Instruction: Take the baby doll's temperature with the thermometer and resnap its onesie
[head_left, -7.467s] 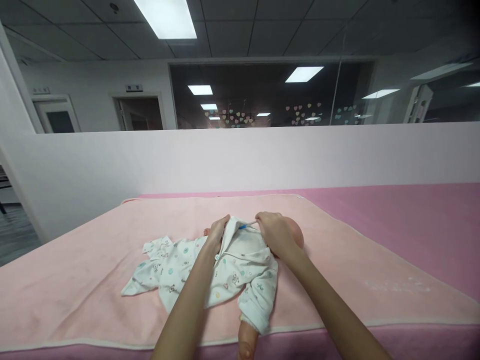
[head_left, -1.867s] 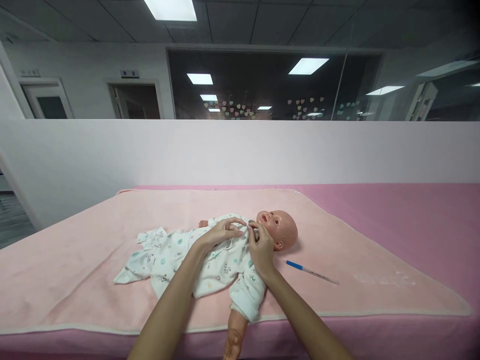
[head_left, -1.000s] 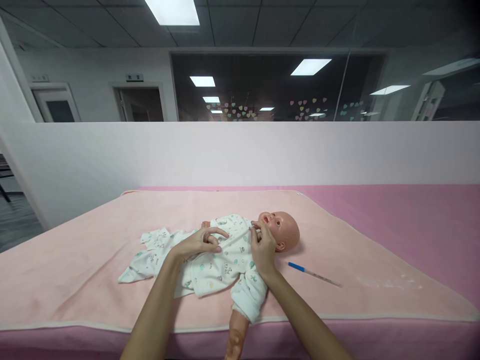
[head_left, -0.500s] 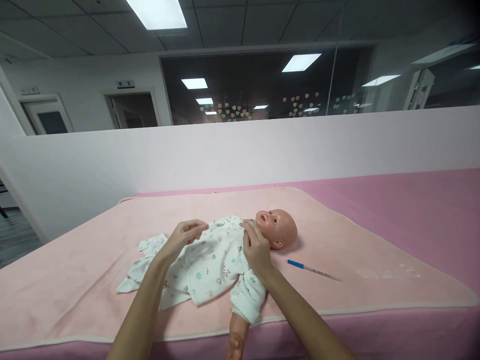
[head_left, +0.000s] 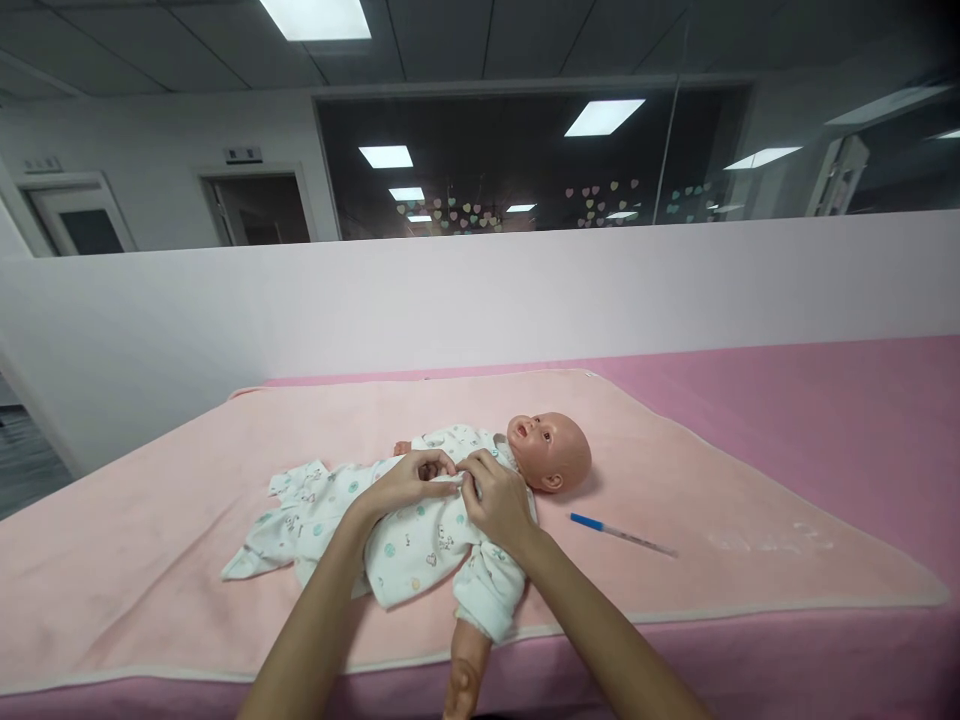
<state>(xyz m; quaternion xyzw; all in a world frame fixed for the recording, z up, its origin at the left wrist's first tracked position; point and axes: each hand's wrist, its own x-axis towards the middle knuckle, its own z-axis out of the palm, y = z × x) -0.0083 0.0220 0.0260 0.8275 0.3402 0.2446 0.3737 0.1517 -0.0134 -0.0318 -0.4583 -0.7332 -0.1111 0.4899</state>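
Note:
A baby doll lies on its back on a pale pink blanket, dressed in a white printed romper. My left hand and my right hand meet over the doll's chest. Both pinch the front edges of the romper, fingers closed on the cloth. One bare doll arm hangs over the blanket's near edge. The romper's legs trail to the left.
A thin thermometer with a blue end lies on the blanket right of the doll. The blanket covers a darker pink table. A white partition wall runs along the far side, with a dark window above it.
My left hand, which had lifted the romper's left flap, has come back to the chest and met my right hand. My right hand slid slightly down from the collar. The thermometer left my grip several seconds ago.

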